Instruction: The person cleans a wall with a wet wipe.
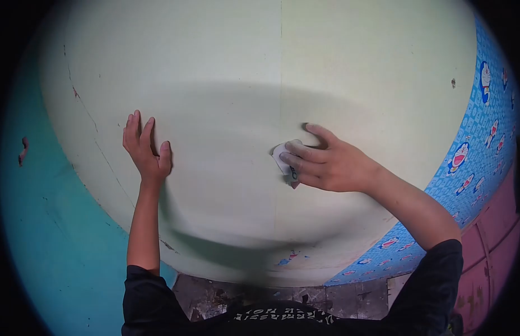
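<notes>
Before me is a pale cream wall (226, 145) with a vertical seam near its middle. My left hand (143, 148) rests against the left part of the wall, fingers spread and holding nothing. Right of the seam, my right hand (330, 162) presses a small folded piece of paper (280, 159) to the wall. The paper is white with dark print and a brownish lower corner, and looks like sandpaper. My fingers cover much of it, and the side facing the wall is hidden.
Blue wallpaper (462, 154) with cartoon figures borders the wall at right. A teal wall (58, 241) stands at left, with a chipped patch (23, 151). A long crack (94, 123) crosses the cream surface. Below lies a stained floor (355, 299), beside pinkish panels (490, 241).
</notes>
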Demonstrator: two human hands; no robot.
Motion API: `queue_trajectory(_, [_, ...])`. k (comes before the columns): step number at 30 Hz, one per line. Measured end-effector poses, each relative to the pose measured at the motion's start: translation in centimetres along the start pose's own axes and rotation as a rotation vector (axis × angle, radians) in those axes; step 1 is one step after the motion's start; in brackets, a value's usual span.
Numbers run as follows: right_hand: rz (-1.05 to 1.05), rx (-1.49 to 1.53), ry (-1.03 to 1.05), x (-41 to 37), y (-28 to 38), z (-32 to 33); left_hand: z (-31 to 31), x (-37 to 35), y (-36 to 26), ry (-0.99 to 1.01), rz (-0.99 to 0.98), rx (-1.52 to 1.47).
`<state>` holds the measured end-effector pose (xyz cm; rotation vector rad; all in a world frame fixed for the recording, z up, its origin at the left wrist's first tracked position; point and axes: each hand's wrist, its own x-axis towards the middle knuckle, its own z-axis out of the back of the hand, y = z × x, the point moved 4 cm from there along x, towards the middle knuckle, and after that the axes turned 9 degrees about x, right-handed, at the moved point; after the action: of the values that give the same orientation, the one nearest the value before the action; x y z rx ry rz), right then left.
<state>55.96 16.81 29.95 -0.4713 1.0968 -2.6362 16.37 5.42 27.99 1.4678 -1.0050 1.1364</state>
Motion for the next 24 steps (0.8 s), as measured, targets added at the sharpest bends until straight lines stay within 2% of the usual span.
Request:
queue_trajectory(1, [-0.018, -0.033, -0.168, 0.2, -1.0, 0.4, 0.0, 0.0, 0.0, -0.004, -0.002, 0.0])
queue_trajectory(6, [-0.484, -0.34, -0.519, -0.8, -9.3, 8.7, 0.1, 0.2, -0.1, -0.001, -0.009, 0.006])
queue_trajectory(7, [-0.473, -0.325, -0.516, -0.7, -9.2, 8.3, 0.1, 0.1, -0.1, 0.004, -0.007, 0.013])
queue_trajectory(8, [-0.441, -0.315, -0.413, -0.6, -8.4, 6.5, 0.2, 0.1, -0.1, 0.009, -0.007, 0.018])
queue_trajectory(12, [-0.023, -0.053, -0.064, 0.7, -0.9, 2.0, 0.1, 0.2, -0.1, 0.015, -0.013, 0.025])
queue_trajectory(13, [0.003, -0.087, -0.103, 0.3, -1.7, 1.7, 0.2, 0.3, 0.0, 0.011, -0.013, 0.028])
queue_trajectory(14, [-0.043, -0.146, -0.21, 0.0, -3.3, 2.7, 0.2, 0.3, -0.2, 0.011, -0.014, 0.029])
queue_trajectory(18, [-0.481, -0.319, -0.591, -1.1, -9.7, 9.5, 0.3, 0.3, -0.2, 0.008, -0.026, 0.033])
queue_trajectory(19, [-0.488, -0.334, -0.623, -1.0, -9.6, 9.4, 0.3, 0.2, -0.2, 0.01, -0.025, 0.034])
queue_trajectory(22, [-0.175, -0.215, -0.382, 0.4, -5.2, 3.5, 0.3, 0.3, -0.3, 0.008, -0.027, 0.032])
queue_trajectory(24, [0.053, -0.121, -0.123, 1.3, -0.9, 0.6, 0.2, 0.2, -0.2, 0.007, -0.026, 0.035])
